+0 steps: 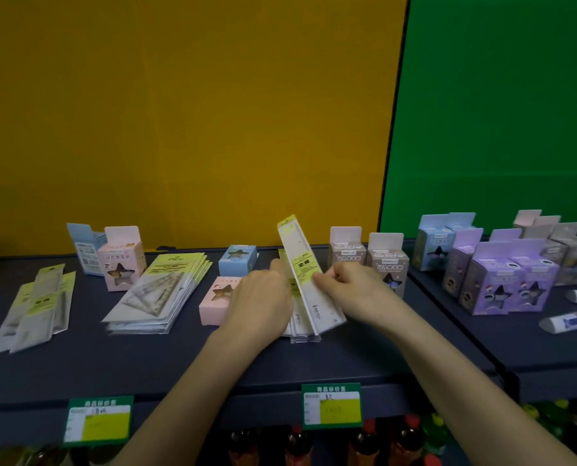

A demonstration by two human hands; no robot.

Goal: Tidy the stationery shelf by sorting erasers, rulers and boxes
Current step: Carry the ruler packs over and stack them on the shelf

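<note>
Hands meet over the ruler stack (301, 328): my right hand (351, 288) pinches a yellow-labelled packaged ruler (305, 274), tilted upward; my left hand (263, 297) touches its edge, grip unclear.

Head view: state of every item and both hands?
held ruler: tilted up off the stack, pinched by right hand.
right hand: pinching held ruler.
left hand: over ruler stack, grip hidden.
ruler stack: lying flat.
pink box: lying flat.
set-square packs: flat, fanned.
near eraser: lying flat.
</note>
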